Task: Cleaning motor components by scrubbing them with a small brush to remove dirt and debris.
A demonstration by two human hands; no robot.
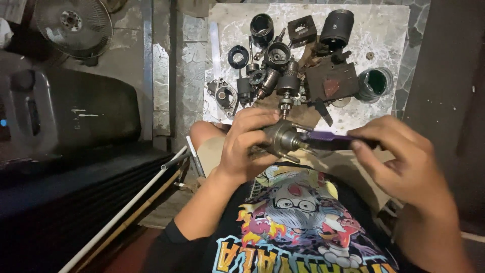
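Gripping round metal motor part (281, 137) above lap: left hand (246, 146), fingers wrapped around housing. Right hand (404, 162) pinching purple-handled tool (328, 139), tip against part's shaft. Dismantled motor parts (283, 71) on slab (389, 35) beyond knees.

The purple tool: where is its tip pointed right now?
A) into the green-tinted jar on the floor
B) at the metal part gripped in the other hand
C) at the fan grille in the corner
B: the right hand holds the purple tool level, its tip meeting the metal part that the left hand grips above the lap.
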